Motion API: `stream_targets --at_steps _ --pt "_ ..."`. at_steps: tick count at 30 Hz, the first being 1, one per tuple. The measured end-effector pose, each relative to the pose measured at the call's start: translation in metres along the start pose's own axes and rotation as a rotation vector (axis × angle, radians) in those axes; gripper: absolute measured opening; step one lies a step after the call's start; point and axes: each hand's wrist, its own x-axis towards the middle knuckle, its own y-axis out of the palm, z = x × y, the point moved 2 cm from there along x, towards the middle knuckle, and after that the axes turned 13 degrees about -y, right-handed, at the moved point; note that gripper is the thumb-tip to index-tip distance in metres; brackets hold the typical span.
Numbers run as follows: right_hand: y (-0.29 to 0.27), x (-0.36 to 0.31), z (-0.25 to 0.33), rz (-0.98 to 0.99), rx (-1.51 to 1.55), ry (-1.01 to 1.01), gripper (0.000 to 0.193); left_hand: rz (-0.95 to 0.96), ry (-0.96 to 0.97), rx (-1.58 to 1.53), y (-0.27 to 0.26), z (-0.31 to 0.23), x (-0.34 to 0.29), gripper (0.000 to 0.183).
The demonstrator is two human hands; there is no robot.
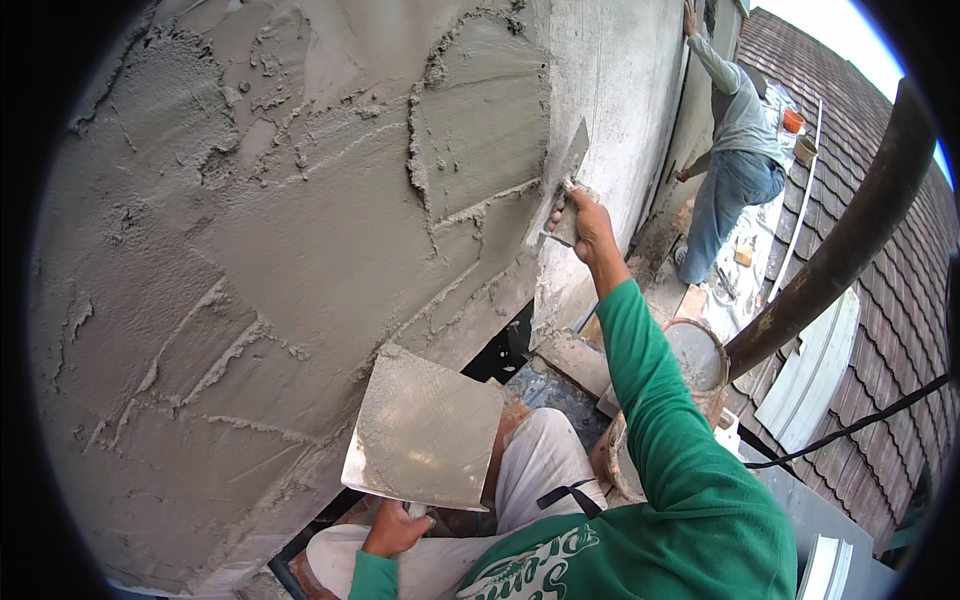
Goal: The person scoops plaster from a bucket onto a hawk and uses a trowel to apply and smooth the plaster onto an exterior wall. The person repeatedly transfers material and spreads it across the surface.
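Grey metal trowel, flat-bladed, at one o'clock: the right hand's fingers wrap its handle, near the wall of rough wet mortar at ten. At seven o'clock, the left hand's fingers grip a square, mortar-smeared board by its handle.

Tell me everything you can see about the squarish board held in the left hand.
The board is flat and squarish, with a greyish-tan top coated in rough, plaster-like residue, smoother and shiny toward the near edge. A paler rim shows at its left. The left hand grips a short, pale handle at its near side. It sits angled in front of the plastered wall; whether its far corner touches the wall is unclear.
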Motion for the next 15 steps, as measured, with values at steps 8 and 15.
stream_targets --at_steps 8,15 --pt "0.085 -0.035 -0.039 -0.032 0.252 0.055 0.013 -0.059 -0.011 -0.105 0.003 0.052 -0.023 0.060" --pt "0.176 0.006 0.058 0.216 0.051 -0.176 0.017 0.043 -0.048 -0.109 -0.005 0.065 -0.018 0.066"
